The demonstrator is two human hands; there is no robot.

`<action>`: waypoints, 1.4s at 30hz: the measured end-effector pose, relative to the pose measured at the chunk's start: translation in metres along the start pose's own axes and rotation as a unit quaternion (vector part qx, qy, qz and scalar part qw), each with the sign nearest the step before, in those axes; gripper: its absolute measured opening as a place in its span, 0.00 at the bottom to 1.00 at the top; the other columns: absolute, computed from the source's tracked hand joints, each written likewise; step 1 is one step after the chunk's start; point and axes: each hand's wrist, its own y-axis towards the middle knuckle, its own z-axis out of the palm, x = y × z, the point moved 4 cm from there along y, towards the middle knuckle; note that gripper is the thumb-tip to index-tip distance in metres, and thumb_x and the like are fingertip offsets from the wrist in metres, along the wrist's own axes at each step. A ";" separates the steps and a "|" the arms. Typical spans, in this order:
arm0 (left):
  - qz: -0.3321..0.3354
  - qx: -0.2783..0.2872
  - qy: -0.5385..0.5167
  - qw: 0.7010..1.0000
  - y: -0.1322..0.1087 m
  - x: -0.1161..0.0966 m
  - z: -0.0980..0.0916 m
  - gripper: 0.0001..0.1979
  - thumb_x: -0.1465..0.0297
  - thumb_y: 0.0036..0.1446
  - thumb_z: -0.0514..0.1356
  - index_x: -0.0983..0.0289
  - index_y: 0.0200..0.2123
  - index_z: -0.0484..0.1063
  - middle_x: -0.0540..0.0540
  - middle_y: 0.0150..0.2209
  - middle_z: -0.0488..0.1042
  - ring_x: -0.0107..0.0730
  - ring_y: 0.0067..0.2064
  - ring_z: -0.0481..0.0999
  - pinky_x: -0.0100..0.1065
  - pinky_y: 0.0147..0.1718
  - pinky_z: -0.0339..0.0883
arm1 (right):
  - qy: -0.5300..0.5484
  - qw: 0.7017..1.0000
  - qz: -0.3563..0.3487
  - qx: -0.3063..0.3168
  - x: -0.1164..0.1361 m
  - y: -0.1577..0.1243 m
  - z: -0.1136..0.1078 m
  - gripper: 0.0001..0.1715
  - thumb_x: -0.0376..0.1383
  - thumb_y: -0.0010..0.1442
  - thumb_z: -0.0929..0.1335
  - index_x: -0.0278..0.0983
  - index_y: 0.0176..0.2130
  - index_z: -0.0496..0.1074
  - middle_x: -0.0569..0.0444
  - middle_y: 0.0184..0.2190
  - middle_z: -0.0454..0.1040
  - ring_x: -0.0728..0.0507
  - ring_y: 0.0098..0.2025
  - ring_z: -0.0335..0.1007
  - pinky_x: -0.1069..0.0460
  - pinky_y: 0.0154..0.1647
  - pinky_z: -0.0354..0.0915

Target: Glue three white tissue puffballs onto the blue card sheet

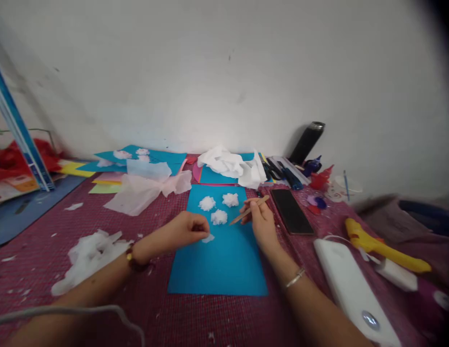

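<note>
A sheet of blue paper point(217, 270) lies on the table before me, with three crumpled white tissue tufts point(219, 217) on its upper part. My left hand point(193, 227) is closed above the sheet's left side, its fingertips pinched on a small piece of white tissue paper point(208, 238). At the upper right of the sheet, my right hand point(259, 219) grips a flat wooden stick point(251, 210). The stick slants down to the left, its pointed tip near the lower tuft. Whether the tip touches the paper, I cannot tell.
Loose white tissue point(92, 258) lies at the left, with scraps around it. A phone point(292, 211) and a white power strip or similar device point(354, 284) lie at the right. Behind are crumpled white tissue point(227, 163), scissors point(273, 168) and a black flask point(307, 143).
</note>
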 end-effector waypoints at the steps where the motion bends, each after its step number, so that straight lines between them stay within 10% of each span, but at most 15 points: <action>1: 0.013 0.005 0.013 1.000 0.010 0.001 0.009 0.06 0.70 0.53 0.58 0.64 0.26 0.73 0.49 0.23 0.72 0.27 0.25 0.68 0.27 0.24 0.58 | -0.006 1.000 -0.007 0.001 0.003 -0.001 0.000 0.15 0.47 0.63 0.63 0.38 0.36 0.67 0.57 0.26 0.73 0.48 0.19 0.67 0.52 0.21 0.66; 12: 0.060 -0.104 0.166 0.979 0.052 0.021 0.031 0.05 0.75 0.51 0.55 0.62 0.24 0.66 0.51 0.26 0.70 0.31 0.29 0.68 0.31 0.29 0.57 | 0.024 0.999 -0.032 0.009 0.015 -0.001 0.000 0.14 0.46 0.63 0.62 0.38 0.35 0.67 0.57 0.25 0.73 0.50 0.19 0.67 0.54 0.21 0.65; 23: -0.001 -0.161 -0.062 0.985 0.056 0.030 0.026 0.03 0.71 0.49 0.57 0.64 0.28 0.68 0.49 0.25 0.69 0.27 0.27 0.67 0.29 0.27 0.60 | -0.026 0.995 -0.039 0.085 -0.004 -0.008 0.015 0.16 0.48 0.65 0.62 0.39 0.37 0.68 0.53 0.30 0.75 0.46 0.24 0.72 0.51 0.26 0.70; 34: -0.051 -0.295 -0.133 0.945 0.043 0.054 0.011 0.10 0.64 0.48 0.60 0.65 0.28 0.70 0.49 0.25 0.70 0.27 0.26 0.67 0.29 0.27 0.61 | -0.225 0.924 -0.238 0.198 0.021 -0.023 0.025 0.13 0.37 0.67 0.60 0.39 0.39 0.72 0.48 0.37 0.76 0.42 0.40 0.74 0.47 0.44 0.68; 38: -0.074 -0.282 -0.182 0.939 0.035 0.051 0.001 0.12 0.62 0.47 0.61 0.65 0.30 0.70 0.48 0.24 0.69 0.27 0.24 0.67 0.28 0.24 0.59 | -0.120 0.977 -0.143 0.102 0.017 -0.014 0.014 0.13 0.41 0.66 0.60 0.38 0.38 0.70 0.51 0.32 0.76 0.45 0.30 0.73 0.50 0.33 0.69; 42: -0.086 -0.279 -0.149 0.945 -0.001 0.057 -0.048 0.12 0.62 0.46 0.62 0.64 0.31 0.71 0.48 0.25 0.70 0.26 0.25 0.67 0.27 0.25 0.58 | 0.016 1.000 -0.002 0.010 0.003 -0.001 0.001 0.15 0.47 0.63 0.62 0.37 0.36 0.68 0.56 0.25 0.74 0.49 0.20 0.68 0.53 0.22 0.65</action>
